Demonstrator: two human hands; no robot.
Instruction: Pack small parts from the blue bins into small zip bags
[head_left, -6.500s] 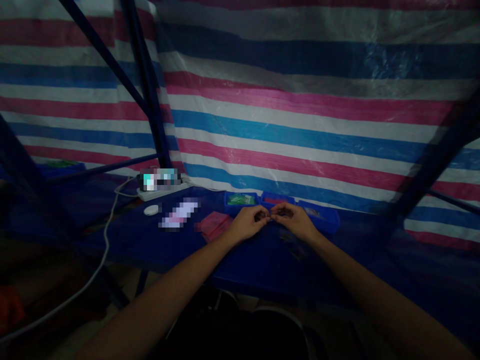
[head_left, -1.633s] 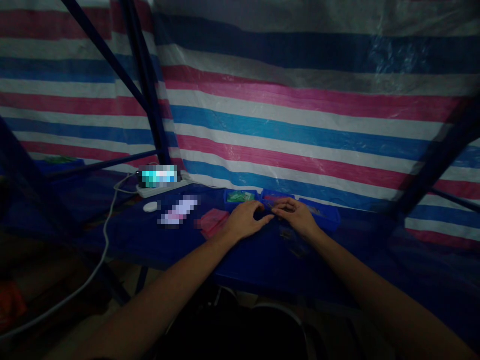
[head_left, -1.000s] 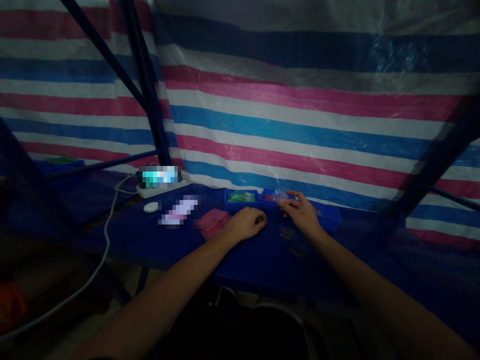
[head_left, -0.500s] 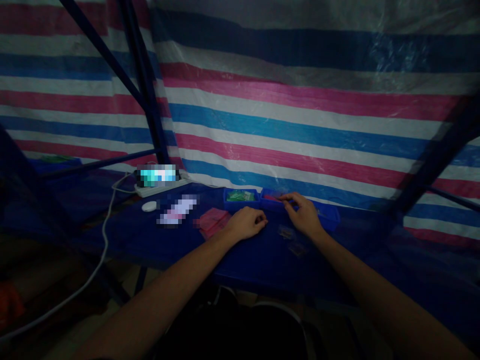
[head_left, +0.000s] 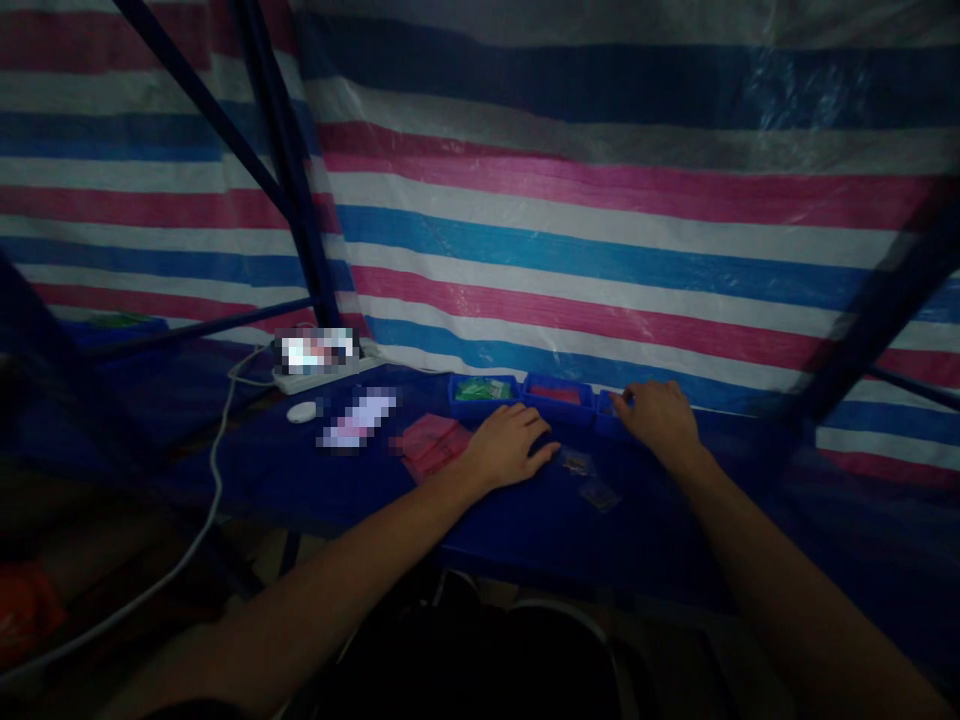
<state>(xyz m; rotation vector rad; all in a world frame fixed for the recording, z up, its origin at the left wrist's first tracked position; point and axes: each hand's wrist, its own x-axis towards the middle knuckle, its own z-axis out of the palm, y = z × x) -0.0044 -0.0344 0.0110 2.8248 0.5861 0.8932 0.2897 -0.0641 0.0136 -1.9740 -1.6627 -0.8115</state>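
My left hand (head_left: 507,446) rests on the blue table (head_left: 480,505), fingers stretched forward and lying flat, holding nothing I can see. My right hand (head_left: 659,417) reaches over the rightmost of three small blue bins (head_left: 609,418); its fingers curl down into the bin and their tips are hidden. The middle bin (head_left: 559,394) holds red pieces and the left bin (head_left: 482,390) holds green ones. Two small clear bags (head_left: 590,481) lie on the table between my hands.
A pink packet (head_left: 429,441) lies left of my left hand. A white power strip (head_left: 322,375) with a cable (head_left: 214,470), a small white disc (head_left: 301,411) and a blurred item sit at the back left. Dark blue frame poles (head_left: 289,165) and a striped tarp (head_left: 600,220) close off the back.
My right hand has moved right, from the middle red bin to the rightmost bin. My left hand has slid a little forward and flattened its fingers. The view has shifted slightly.
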